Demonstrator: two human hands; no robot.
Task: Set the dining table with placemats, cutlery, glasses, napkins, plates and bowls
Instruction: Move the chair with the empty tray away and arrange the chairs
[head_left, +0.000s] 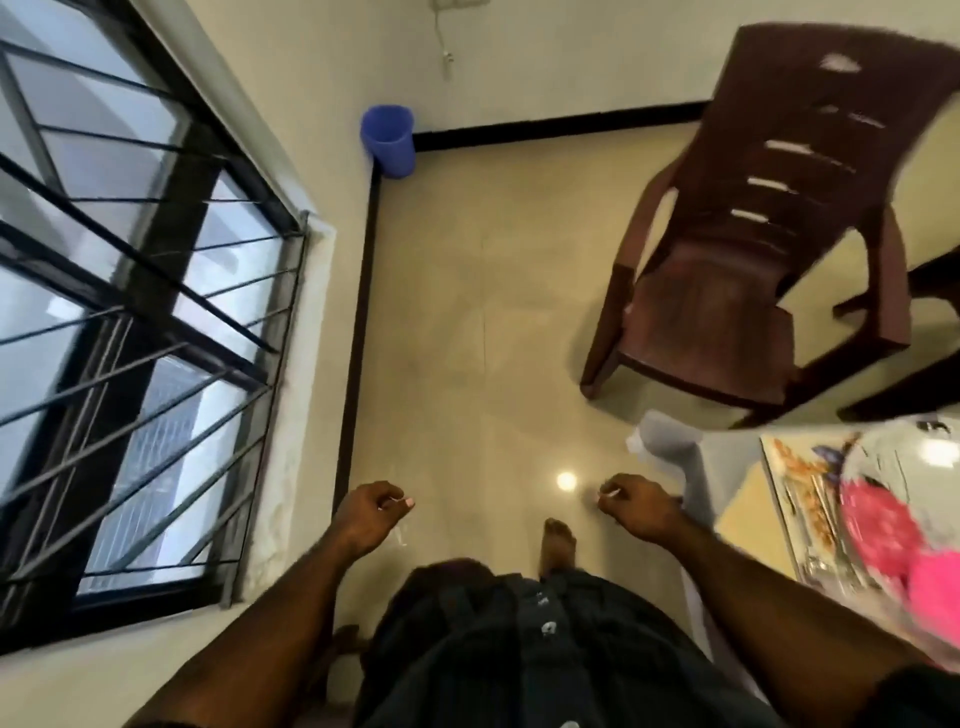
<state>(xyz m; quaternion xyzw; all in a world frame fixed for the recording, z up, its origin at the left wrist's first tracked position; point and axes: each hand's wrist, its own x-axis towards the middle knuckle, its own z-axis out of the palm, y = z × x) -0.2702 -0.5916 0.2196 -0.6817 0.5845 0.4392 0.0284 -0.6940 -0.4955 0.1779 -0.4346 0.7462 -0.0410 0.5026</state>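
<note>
Beige floor tiles (493, 322) fill the middle of the head view, with a barred window (135, 291) set in the wall on the left and a blue bin (389, 140) standing in the far corner. Beyond, on the right, a brown plastic chair (753, 249) stands on the floor. At the right edge lies the corner of the dining table (748, 499), bearing a patterned placemat (800, 493) with blurred pink items (893, 540) and what seems to be glassware on it. Low in the view, the person's left hand (371, 514) hangs over the floor, fingers loosely curled, holding nothing. Their right hand (636, 506) hangs likewise, loosely curled and empty, near the table's corner. One bare foot (558, 545) shows between the hands.
</note>
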